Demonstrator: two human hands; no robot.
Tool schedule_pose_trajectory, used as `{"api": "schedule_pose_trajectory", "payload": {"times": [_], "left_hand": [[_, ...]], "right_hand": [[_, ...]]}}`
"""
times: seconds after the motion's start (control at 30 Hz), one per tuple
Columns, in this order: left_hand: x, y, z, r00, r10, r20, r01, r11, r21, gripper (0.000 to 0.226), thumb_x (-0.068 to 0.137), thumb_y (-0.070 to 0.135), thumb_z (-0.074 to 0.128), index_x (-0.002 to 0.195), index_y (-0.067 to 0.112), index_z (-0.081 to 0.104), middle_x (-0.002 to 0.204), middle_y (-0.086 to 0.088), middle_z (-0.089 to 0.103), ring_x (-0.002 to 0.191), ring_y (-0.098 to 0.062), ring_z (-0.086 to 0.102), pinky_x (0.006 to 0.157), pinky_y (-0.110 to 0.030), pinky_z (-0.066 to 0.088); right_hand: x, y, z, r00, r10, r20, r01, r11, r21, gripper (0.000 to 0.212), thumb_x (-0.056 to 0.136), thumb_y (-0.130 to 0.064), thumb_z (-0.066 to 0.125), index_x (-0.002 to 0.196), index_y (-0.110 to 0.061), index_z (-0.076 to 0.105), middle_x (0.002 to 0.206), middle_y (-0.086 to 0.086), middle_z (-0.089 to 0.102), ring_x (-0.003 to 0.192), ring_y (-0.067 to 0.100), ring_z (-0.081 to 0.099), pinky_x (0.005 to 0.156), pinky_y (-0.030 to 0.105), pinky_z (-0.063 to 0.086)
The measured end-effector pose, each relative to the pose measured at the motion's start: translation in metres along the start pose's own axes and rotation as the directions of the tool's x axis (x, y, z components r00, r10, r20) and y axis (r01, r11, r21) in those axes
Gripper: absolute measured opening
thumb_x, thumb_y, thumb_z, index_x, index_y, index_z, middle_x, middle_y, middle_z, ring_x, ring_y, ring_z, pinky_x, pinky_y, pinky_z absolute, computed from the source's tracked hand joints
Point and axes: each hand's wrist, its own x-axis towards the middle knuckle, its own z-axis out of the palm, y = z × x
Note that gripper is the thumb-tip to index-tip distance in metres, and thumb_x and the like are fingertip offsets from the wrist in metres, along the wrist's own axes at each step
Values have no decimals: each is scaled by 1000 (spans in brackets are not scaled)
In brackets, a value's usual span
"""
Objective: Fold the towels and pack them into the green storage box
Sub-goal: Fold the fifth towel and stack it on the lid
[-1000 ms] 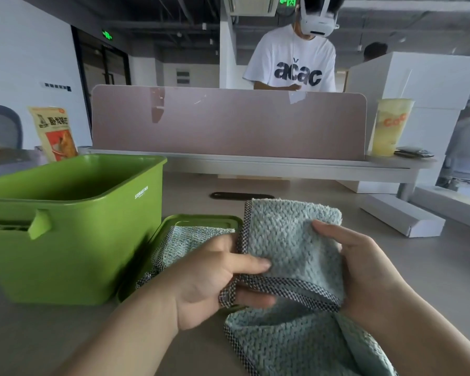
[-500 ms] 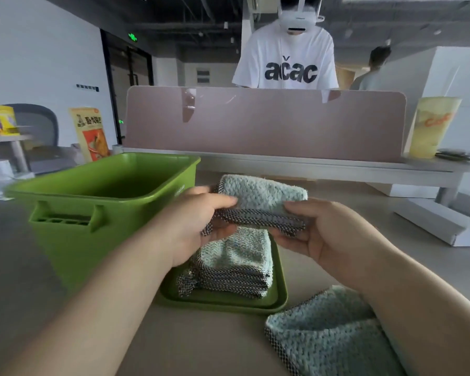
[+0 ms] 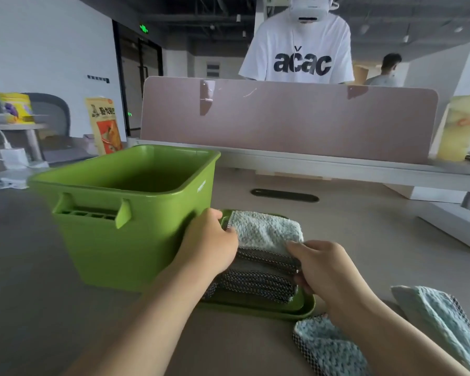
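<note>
A pale blue folded towel with a checked border lies on top of a stack of folded towels on the green lid. My left hand grips the stack's left edge, beside the green storage box, which stands open with no towel showing inside. My right hand holds the stack's right front corner, fingers curled over the top towel. An unfolded pale blue towel lies on the table at lower right, partly under my right forearm.
A pink desk divider runs across the back, with a person in a white T-shirt behind it. A yellow drink cup stands at far right, snack bags at back left. A dark cable slot sits in the tabletop.
Both hands have lowered the folded towel from the air onto the stack on the lid. The view has shifted right and closer to the box.
</note>
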Motion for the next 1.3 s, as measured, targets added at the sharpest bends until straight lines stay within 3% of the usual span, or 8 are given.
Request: {"api": "schedule_pose_trajectory", "payload": {"times": [0.23, 0.4, 0.5, 0.73, 0.8, 1.0, 1.13, 1.3], "left_hand": [[-5, 4, -11, 999, -6, 35, 6, 1000, 17, 42, 89, 14, 48, 131, 20, 47, 79, -3, 60, 56, -10, 53, 31, -11, 29], [-10, 7, -15, 994, 7, 107, -30, 977, 212, 44, 89, 9, 47, 132, 19, 48, 103, -2, 59, 59, -11, 48, 38, -17, 30], [-13, 6, -17, 990, -6, 144, -39, 952, 304, 35, 87, 5, 47, 120, 13, 55, 88, -2, 60, 54, -13, 46, 38, -20, 30], [-7, 24, -15, 940, 333, -68, -277, 866, 417, 26, 90, 6, 48, 112, 13, 60, 111, -6, 57, 95, -23, 56, 75, -33, 48], [9, 28, -8, 910, 414, 24, -389, 831, 398, 38, 90, 2, 42, 123, 14, 58, 123, -6, 57, 111, -24, 54, 90, -39, 48], [25, 3, 11, 849, 401, 344, -528, 679, 510, 29, 90, 18, 43, 113, 22, 59, 118, -1, 63, 111, -24, 58, 84, -35, 48], [26, -16, 20, 855, 348, 385, -505, 725, 468, 37, 98, 25, 31, 127, 25, 54, 130, 1, 58, 118, -21, 53, 96, -40, 46], [24, -17, 23, 874, 266, 407, -466, 697, 545, 41, 102, 18, 23, 137, 19, 43, 144, -1, 46, 132, -21, 41, 108, -46, 33]], "right_hand": [[-11, -6, -1, 999, -48, 11, 48, 999, -9, 26, 88, -26, 56, 67, -12, 50, 54, 10, 41, 42, 17, 34, 52, 26, 28], [-15, -5, 0, 999, -47, -14, 45, 993, -112, 28, 85, -21, 56, 79, 6, 59, 56, 8, 44, 54, 18, 36, 55, 29, 28], [-16, -2, 3, 998, -58, -5, 56, 974, -221, 31, 84, -24, 56, 96, 4, 64, 71, 15, 65, 61, 22, 51, 56, 30, 36], [-21, -43, -19, 908, -368, -199, 283, 891, -354, 19, 91, -32, 44, 99, -24, 60, 103, 2, 58, 90, 19, 51, 68, 27, 37], [-12, -59, -14, 900, -426, -93, 360, 847, -391, 26, 92, -18, 38, 83, -19, 62, 93, 6, 59, 86, 24, 50, 60, 30, 35], [28, -21, 32, 901, -317, 295, 433, 663, -610, 40, 96, -17, 35, 133, -19, 48, 140, 6, 43, 131, 27, 38, 105, 36, 35], [35, 7, 38, 903, -269, 336, 429, 632, -646, 46, 101, -28, 20, 146, -25, 29, 157, -1, 23, 147, 19, 10, 117, 45, 19], [48, 24, 45, 888, -258, 381, 458, 566, -685, 59, 90, -33, 6, 145, -19, 24, 157, 1, 20, 147, 21, 8, 115, 51, 22]]}}
